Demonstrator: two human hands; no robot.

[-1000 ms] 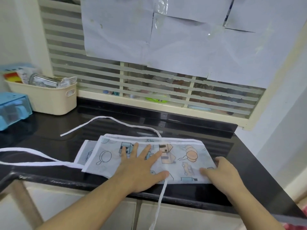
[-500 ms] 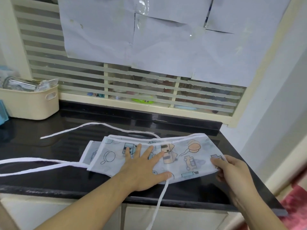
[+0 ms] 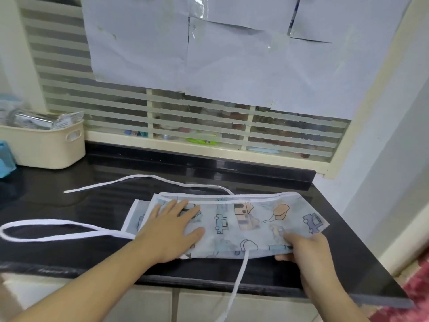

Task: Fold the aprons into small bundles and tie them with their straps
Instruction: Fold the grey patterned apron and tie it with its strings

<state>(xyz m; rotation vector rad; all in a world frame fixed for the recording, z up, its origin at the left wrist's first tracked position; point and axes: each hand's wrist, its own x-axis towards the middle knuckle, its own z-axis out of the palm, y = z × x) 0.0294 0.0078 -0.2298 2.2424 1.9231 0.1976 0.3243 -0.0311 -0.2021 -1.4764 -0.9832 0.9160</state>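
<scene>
A pale blue apron [image 3: 246, 221] printed with cartoon houses and cars lies folded into a long strip on the black counter [image 3: 69, 205]. My left hand [image 3: 171, 231] presses flat on its left part, fingers spread. My right hand [image 3: 306, 249] pinches the apron's near right edge, thumb on top and fingers beneath. One white strap [image 3: 148, 180] curves away across the counter behind the apron. Another strap [image 3: 46, 231] loops off to the left. A third strap [image 3: 236, 284] hangs over the counter's front edge.
A cream plastic basket [image 3: 46, 147] holding packets stands at the back left, with a blue box [image 3: 5, 159] beside it at the frame's edge. A slatted window [image 3: 209, 126] covered with paper sheets runs behind the counter. A wall closes the right side.
My left hand slid left along the apron. My right hand moved in from the apron's right end to its near edge and took hold there. The camera view shifted right.
</scene>
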